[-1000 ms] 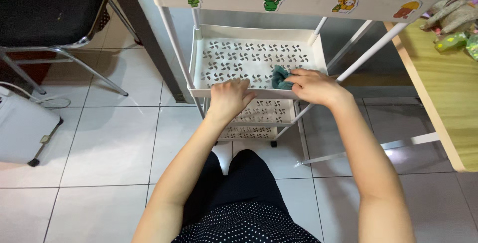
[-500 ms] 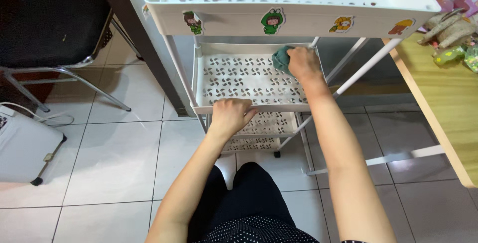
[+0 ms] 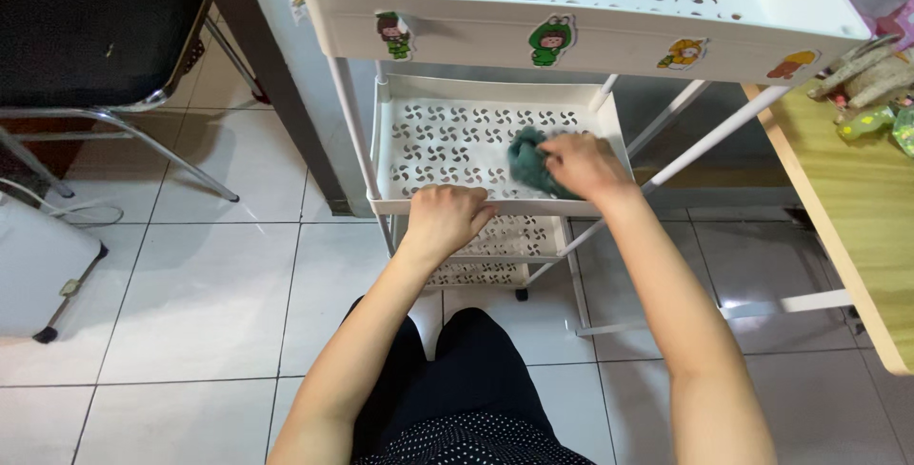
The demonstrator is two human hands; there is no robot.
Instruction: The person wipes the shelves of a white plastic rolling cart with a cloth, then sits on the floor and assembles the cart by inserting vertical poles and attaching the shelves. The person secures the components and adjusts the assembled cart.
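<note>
A white three-tier plastic cart stands in front of me, its top tray (image 3: pixel 590 32) carrying cartoon stickers on the front wall. My left hand (image 3: pixel 447 217) grips the front rim of the middle tray (image 3: pixel 400 203). My right hand (image 3: pixel 586 165) presses a dark teal cloth (image 3: pixel 526 160) onto the perforated floor of that middle tray, towards its right side. The bottom tray (image 3: pixel 495 256) shows below, partly hidden by my left hand.
A black chair with metal legs (image 3: pixel 114 113) stands at the left. A white appliance with a cord (image 3: pixel 38 275) sits on the tiled floor at the far left. A wooden table (image 3: pixel 857 217) with small items is at the right edge.
My right hand with the cloth moved from the tray's right back corner towards its middle front. The camera view tilted down slightly; my left hand kept its hold on the rim.
</note>
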